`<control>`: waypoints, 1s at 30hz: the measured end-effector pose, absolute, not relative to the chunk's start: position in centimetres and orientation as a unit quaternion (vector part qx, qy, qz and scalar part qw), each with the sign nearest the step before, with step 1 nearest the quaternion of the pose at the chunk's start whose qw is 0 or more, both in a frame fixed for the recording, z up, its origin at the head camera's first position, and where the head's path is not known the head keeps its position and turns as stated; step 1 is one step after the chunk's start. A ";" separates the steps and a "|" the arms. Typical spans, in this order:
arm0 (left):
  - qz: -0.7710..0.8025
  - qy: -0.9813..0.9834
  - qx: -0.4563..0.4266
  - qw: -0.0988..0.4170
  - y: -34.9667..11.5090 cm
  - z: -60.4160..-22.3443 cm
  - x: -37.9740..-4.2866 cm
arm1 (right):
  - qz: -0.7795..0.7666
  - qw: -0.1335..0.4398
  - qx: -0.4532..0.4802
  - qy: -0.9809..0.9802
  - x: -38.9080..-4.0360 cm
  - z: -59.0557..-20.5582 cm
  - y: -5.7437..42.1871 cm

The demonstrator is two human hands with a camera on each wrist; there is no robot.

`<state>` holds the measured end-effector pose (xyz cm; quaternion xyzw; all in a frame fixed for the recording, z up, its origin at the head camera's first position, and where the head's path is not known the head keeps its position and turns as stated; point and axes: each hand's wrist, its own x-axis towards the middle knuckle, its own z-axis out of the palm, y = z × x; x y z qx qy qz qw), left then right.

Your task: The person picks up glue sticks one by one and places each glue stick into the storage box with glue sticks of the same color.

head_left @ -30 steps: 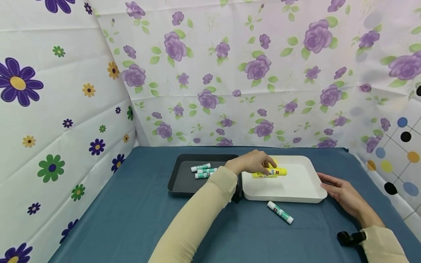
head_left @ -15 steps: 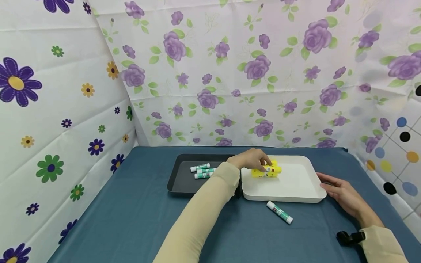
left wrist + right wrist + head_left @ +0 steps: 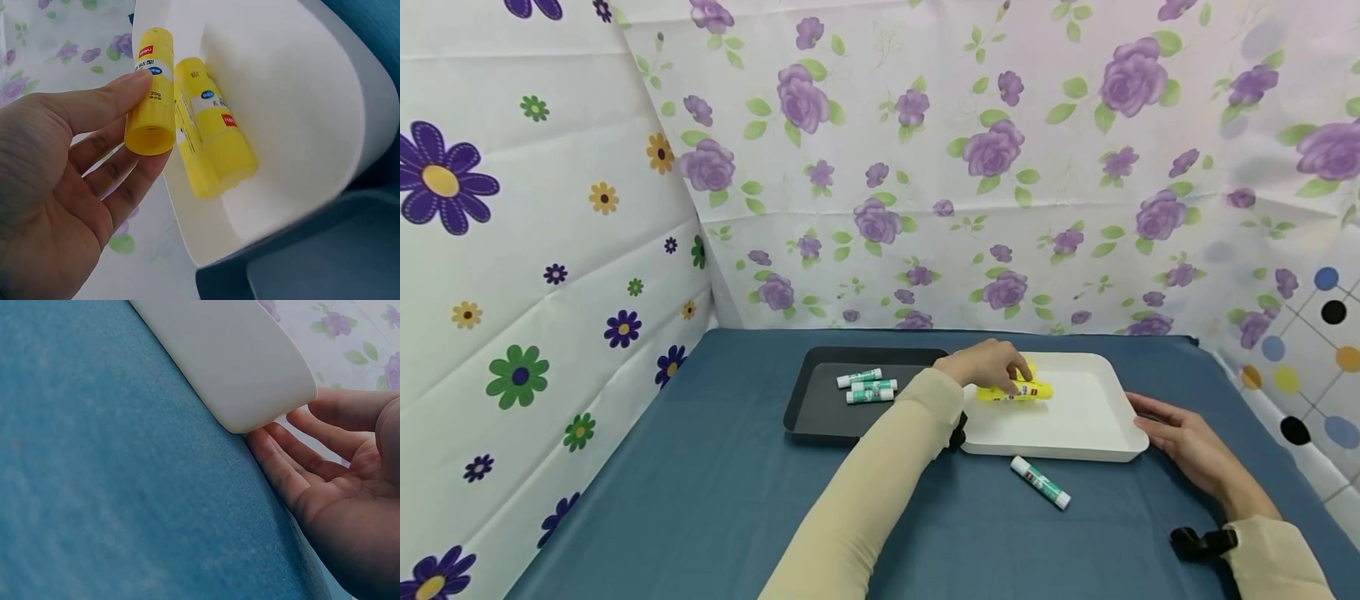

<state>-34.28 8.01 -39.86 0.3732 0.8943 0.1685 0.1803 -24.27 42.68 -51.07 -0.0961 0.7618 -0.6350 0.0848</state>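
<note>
My left hand [image 3: 988,367] reaches over the left part of the white tray [image 3: 1090,417]. In the left wrist view it pinches a yellow glue stick [image 3: 153,100] between thumb and fingers. Below that, two more yellow glue sticks [image 3: 219,131] lie side by side in the tray. My right hand [image 3: 1195,454] is at the tray's right end. Its fingers are extended, and in the right wrist view the fingertips [image 3: 259,440] touch the tray's corner. From the head, the left hand partly covers the yellow sticks.
A dark grey tray [image 3: 820,417] stands against the white tray's left side, with several green-and-white glue sticks [image 3: 871,396] in it. Another green-and-white glue stick [image 3: 1041,483] lies on the blue tablecloth [image 3: 700,500] in front of the white tray. Patterned cloth walls border the table.
The left hand has made small shifts over the white tray, and the yellow stick under it has slid left and then right again. The right hand stays at the tray's end.
</note>
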 end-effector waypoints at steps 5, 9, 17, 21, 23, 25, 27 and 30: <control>0.150 0.900 0.369 0.178 8.9 -40.0 -34.0 | -0.628 0.084 -0.090 0.769 -24.4 -51.0 42.6; 0.132 0.905 0.367 0.172 9.2 -40.3 -33.6 | -0.623 0.085 -0.087 0.773 -24.3 -51.0 42.5; 0.108 0.906 0.378 0.159 9.6 -40.3 -32.8 | -0.629 0.084 -0.090 0.767 -24.2 -50.9 42.8; 0.087 0.906 0.382 0.157 9.8 -40.1 -32.5 | -0.627 0.084 -0.091 0.769 -24.2 -51.0 42.8; 0.079 0.907 0.382 0.158 9.8 -40.1 -32.5 | -0.626 0.083 -0.088 0.770 -24.2 -51.1 42.8; 0.076 0.909 0.379 0.159 9.9 -40.2 -32.5 | -0.625 0.083 -0.086 0.771 -24.2 -51.1 42.8; 0.076 0.909 0.377 0.158 9.8 -40.3 -32.5 | -0.623 0.081 -0.086 0.773 -24.2 -51.1 42.8; 0.073 0.911 0.375 0.156 9.8 -40.5 -32.5 | -0.619 0.080 -0.087 0.776 -24.2 -51.0 42.8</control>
